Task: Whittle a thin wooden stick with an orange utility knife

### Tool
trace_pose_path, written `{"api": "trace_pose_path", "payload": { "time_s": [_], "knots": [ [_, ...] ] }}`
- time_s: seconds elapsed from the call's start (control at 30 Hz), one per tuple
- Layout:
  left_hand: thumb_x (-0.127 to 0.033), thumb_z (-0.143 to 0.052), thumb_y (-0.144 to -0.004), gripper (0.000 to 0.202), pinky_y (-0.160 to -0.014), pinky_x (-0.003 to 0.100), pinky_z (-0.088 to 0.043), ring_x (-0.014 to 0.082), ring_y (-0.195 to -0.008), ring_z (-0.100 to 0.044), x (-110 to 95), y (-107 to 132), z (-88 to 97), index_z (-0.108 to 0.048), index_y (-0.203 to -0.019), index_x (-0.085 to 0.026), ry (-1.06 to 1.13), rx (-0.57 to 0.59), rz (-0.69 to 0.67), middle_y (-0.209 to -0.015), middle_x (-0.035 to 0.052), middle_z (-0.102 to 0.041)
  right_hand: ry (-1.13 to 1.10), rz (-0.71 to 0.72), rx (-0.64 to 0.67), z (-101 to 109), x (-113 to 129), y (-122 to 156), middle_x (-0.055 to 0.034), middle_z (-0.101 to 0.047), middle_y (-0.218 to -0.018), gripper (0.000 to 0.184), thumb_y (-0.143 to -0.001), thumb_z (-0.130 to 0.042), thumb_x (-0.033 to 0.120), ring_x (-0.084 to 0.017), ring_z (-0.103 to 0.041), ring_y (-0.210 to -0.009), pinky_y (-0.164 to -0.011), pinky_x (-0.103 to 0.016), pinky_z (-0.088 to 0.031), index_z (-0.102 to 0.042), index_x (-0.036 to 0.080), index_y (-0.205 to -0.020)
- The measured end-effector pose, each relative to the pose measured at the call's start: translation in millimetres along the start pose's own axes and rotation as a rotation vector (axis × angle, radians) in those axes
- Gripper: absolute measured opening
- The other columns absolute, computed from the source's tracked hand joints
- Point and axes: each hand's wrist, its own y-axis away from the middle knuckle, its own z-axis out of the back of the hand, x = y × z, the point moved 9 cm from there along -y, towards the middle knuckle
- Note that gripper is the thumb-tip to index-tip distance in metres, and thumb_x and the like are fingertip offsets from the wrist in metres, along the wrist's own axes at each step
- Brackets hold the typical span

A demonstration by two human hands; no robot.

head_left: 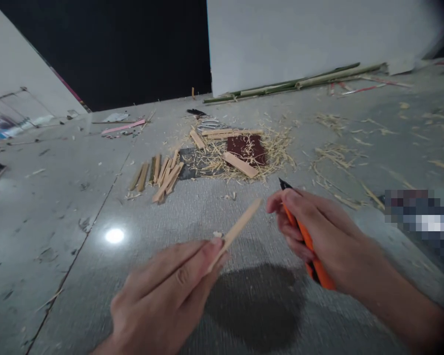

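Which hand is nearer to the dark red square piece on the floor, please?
Right. The right hand is on the near side of the dark red piece, off to its right; the left hand is also on the near side, farther from it, to its left.

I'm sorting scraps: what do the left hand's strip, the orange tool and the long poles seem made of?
Strip: probably bamboo or wood, matte, uncoated, from its bare pale surface.
Orange tool: likely smooth plastic, from its even colour; dark tip possibly metal.
Long poles: likely bamboo, unpainted, from slender, partly green form.
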Motion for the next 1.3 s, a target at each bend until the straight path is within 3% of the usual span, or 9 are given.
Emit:
{"api": "trace_pose_path", "payload": {
  "time_s": [0.07,0.17,0.23,0.33,0.47,0.67,0.87,1.1,1.3],
  "knots": [
    [-0.010,-0.068,-0.102,0.016,-0.082,0.008,-0.064,0.0073,-0.073,-0.082,-2,-4,-7.1,-0.082,-0.095,-0.013,0.102,0.002,-0.011,-0.085,0.0017,-0.087,-0.151,-0.067,0.109,-17,-3,5,0.0093,-0.037,-0.060,0.053,-0.099,-0.048,0.076,-0.009,-0.030,-0.042,-0.037,-0.024,-0.030,-0.061,0.025,-0.098],
    [-0.008,-0.071,-0.098,0.013,-0.084,0.008,-0.064,0.0071,-0.076,-0.081,-4,-4,-17.0,-0.082,-0.096,-0.014,0.192,0.024,0.006,-0.088,0.0017,-0.087,-0.280,-0.116,0.184,-28,-8,7,0.0114,-0.035,-0.057,0.044,-0.095,-0.065,0.068,-0.006,-0.027,-0.041,-0.036,-0.020,-0.026,-0.062,0.024,-0.094],
    [-0.010,-0.079,-0.092,0.010,-0.079,0.011,-0.065,0.0087,-0.076,-0.080,4,-3,-23.4,-0.082,-0.099,-0.015,0.252,0.038,0.106,-0.092,0.0019,-0.086,-0.314,-0.117,0.168,-25,-12,6,0.0121,-0.034,-0.056,0.039,-0.096,-0.069,0.063,-0.005,-0.026,-0.042,-0.037,-0.019,-0.024,-0.063,0.024,-0.095],
    [-0.016,-0.085,-0.083,0.025,-0.070,0.014,-0.065,0.0107,-0.072,-0.079,20,2,-37.9,-0.081,-0.108,-0.017,0.412,0.098,0.317,-0.092,0.0020,-0.085,-0.330,-0.104,0.117,-17,-16,3,0.0123,-0.033,-0.056,0.036,-0.097,-0.071,0.061,-0.005,-0.026,-0.043,-0.038,-0.018,-0.024,-0.065,0.024,-0.098],
    [-0.014,-0.074,-0.091,0.010,-0.056,0.012,-0.056,0.0080,-0.060,-0.069,31,7,-57.3,-0.081,-0.089,-0.020,0.576,0.225,0.510,-0.071,-0.0031,-0.076,-0.298,-0.085,0.070,-11,-17,4,0.0116,-0.035,-0.054,0.038,-0.094,-0.074,0.062,-0.006,-0.031,-0.043,-0.038,-0.018,-0.027,-0.069,0.025,-0.100],
    [-0.026,-0.061,-0.102,0.031,-0.044,0.016,-0.040,0.0086,-0.053,-0.053,33,15,-70.2,-0.076,-0.076,-0.020,0.668,0.356,0.595,-0.060,-0.0024,-0.063,-0.258,-0.057,0.070,-10,-13,8,0.0113,-0.036,-0.050,0.042,-0.090,-0.076,0.066,-0.007,-0.033,-0.041,-0.037,-0.019,-0.030,-0.072,0.024,-0.097],
    [-0.019,-0.062,-0.102,0.033,-0.049,0.018,-0.042,0.0081,-0.051,-0.056,32,11,-67.5,-0.070,-0.071,-0.019,0.553,0.344,0.488,-0.058,-0.0041,-0.062,-0.248,-0.085,0.080,-12,-11,8,0.0111,-0.037,-0.050,0.043,-0.092,-0.074,0.066,-0.008,-0.033,-0.041,-0.036,-0.020,-0.030,-0.074,0.025,-0.105],
    [-0.013,-0.065,-0.102,0.015,-0.052,0.019,-0.045,0.0086,-0.055,-0.060,26,11,-59.9,-0.078,-0.095,-0.018,0.450,0.261,0.323,-0.068,-0.0036,-0.068,-0.230,-0.127,0.095,-13,-14,7,0.0102,-0.037,-0.055,0.045,-0.090,-0.073,0.068,-0.007,-0.031,-0.043,-0.037,-0.019,-0.031,-0.075,0.025,-0.104],
    [-0.016,-0.064,-0.104,0.014,-0.055,0.019,-0.045,0.0085,-0.058,-0.061,26,11,-57.5,-0.078,-0.099,-0.017,0.397,0.246,0.275,-0.071,-0.0029,-0.068,-0.206,-0.148,0.114,-10,-20,10,0.0076,-0.038,-0.057,0.046,-0.089,-0.072,0.073,-0.007,-0.032,-0.045,-0.038,-0.020,-0.031,-0.075,0.028,-0.100]
  ]
}}
